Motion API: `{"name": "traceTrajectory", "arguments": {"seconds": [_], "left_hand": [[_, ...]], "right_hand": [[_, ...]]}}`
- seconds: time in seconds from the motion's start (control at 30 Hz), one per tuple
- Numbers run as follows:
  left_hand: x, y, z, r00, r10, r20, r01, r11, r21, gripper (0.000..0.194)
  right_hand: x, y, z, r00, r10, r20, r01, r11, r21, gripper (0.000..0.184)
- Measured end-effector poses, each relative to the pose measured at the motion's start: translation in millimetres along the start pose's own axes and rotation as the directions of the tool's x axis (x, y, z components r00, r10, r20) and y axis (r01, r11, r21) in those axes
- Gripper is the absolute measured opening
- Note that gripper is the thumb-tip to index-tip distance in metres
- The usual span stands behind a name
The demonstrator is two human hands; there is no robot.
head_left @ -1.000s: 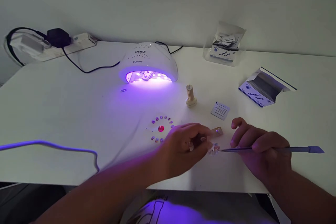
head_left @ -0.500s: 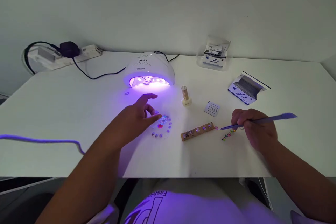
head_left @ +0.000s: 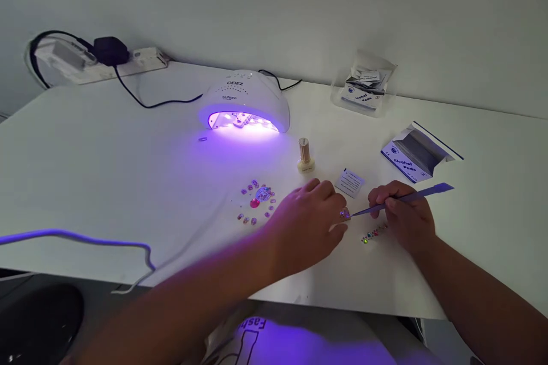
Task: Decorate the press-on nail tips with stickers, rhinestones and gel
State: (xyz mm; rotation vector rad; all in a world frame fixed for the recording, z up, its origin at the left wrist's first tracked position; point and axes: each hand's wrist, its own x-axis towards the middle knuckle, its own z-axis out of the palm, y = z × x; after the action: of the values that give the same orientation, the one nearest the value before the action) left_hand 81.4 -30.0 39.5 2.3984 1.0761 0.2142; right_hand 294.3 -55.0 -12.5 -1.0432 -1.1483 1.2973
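Note:
My left hand [head_left: 303, 225] is closed around a narrow brown strip [head_left: 345, 215] set with small shiny gems. Only the strip's right end shows, between thumb and fingers. In my right hand [head_left: 405, 214], held like a pen, is a slim pointed tool [head_left: 422, 193] with a flat back end. Its tip is at the strip's right end; whether they touch I cannot tell. Below the tip lies a short row of multicoloured gems [head_left: 372, 234]. Left of my left hand, small gems [head_left: 254, 220] ring a glittery cluster [head_left: 263, 194] and a pink-red round piece [head_left: 255, 203].
A lit white nail lamp [head_left: 246, 100] stands at the back. A polish bottle [head_left: 305, 157], a small sachet [head_left: 350, 182], an opened alcohol pads box [head_left: 406, 159] and a clear bag of pads [head_left: 363, 88] lie rightward. A power strip [head_left: 94, 71] and a cable [head_left: 77, 234] are left.
My left hand has moved right from the gem ring and closed on the brown strip. The pink gem near the tool's tip no longer shows on the table. The view has tilted.

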Motion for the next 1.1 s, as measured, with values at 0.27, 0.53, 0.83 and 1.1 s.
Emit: {"name": "traceTrajectory", "arguments": {"seconds": [0.27,0.53,0.83,1.1], "left_hand": [[6.1,-1.8,10.8,1.0,0.002,-0.002,-0.002,1.0,0.009,0.014],[8.2,-3.2,15.2,0.999,0.018,-0.051,-0.015,0.998,0.058,0.015],[9.2,-3.8,16.7,0.997,0.023,-0.07,-0.017,0.996,0.09,0.021],[8.4,-3.0,16.9,0.997,0.013,-0.074,-0.006,0.996,0.087,0.02]], "right_hand": [[-1.5,-2.3,2.1,1.0,-0.024,-0.001,0.024,1.0,0.003,0.012],[-2.4,-2.0,4.2,1.0,-0.003,-0.014,0.003,1.0,-0.012,0.012],[-1.1,-3.4,6.2,0.999,0.006,-0.035,-0.007,1.0,-0.018,0.013],[-1.0,-2.9,7.6,0.999,0.007,-0.051,-0.009,0.999,-0.035,0.017]]}}
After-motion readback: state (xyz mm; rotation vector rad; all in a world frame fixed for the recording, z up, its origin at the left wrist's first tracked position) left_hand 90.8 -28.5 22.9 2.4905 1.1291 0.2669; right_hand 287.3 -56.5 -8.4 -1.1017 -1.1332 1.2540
